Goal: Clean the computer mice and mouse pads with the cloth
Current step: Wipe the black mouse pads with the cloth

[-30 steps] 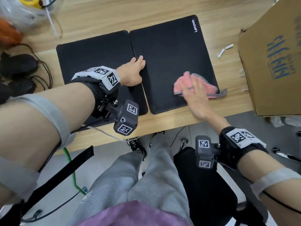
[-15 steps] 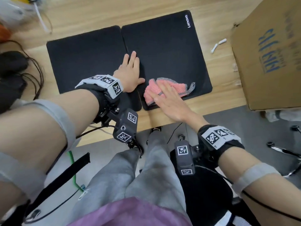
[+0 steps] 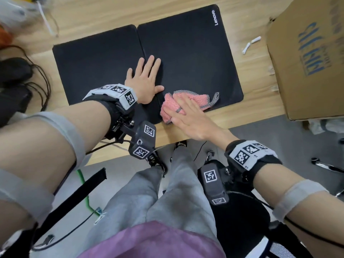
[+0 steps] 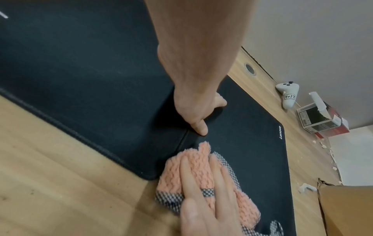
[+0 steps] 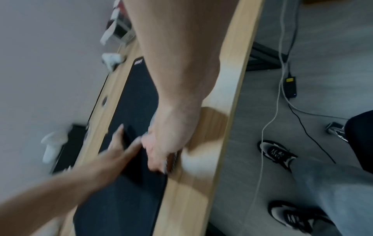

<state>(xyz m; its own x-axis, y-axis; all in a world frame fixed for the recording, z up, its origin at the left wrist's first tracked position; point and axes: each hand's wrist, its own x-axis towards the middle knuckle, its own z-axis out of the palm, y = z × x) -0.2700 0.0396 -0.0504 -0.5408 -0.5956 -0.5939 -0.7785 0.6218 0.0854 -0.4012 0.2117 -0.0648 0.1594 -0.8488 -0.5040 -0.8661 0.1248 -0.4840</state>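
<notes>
Two black mouse pads lie side by side on the wooden desk: a plain left pad (image 3: pixel 96 66) and a right pad (image 3: pixel 191 56) with a Lenovo logo. My left hand (image 3: pixel 147 77) presses flat across their seam with its fingers spread. A pink cloth (image 3: pixel 195 98) with a checked edge sits on the near left corner of the Lenovo pad. My right hand (image 3: pixel 184 110) presses on it with straight fingers, and a checked strip crosses one finger. The left wrist view shows the cloth (image 4: pixel 193 169) under the right fingers (image 4: pixel 201 199). Two dark mice (image 3: pixel 14 69) with cables lie at the far left.
A large cardboard box (image 3: pixel 312 58) stands at the desk's right end, with small white scraps (image 3: pixel 251 44) beside it. At the back of the desk are a white controller (image 4: pixel 287 94) and a small opened box (image 4: pixel 322 118). The desk's front edge (image 3: pixel 186 133) is just under my right hand.
My right hand has swept the cloth from the right near part of the Lenovo pad to its near left corner. My left hand's fingers have spread flat on the seam.
</notes>
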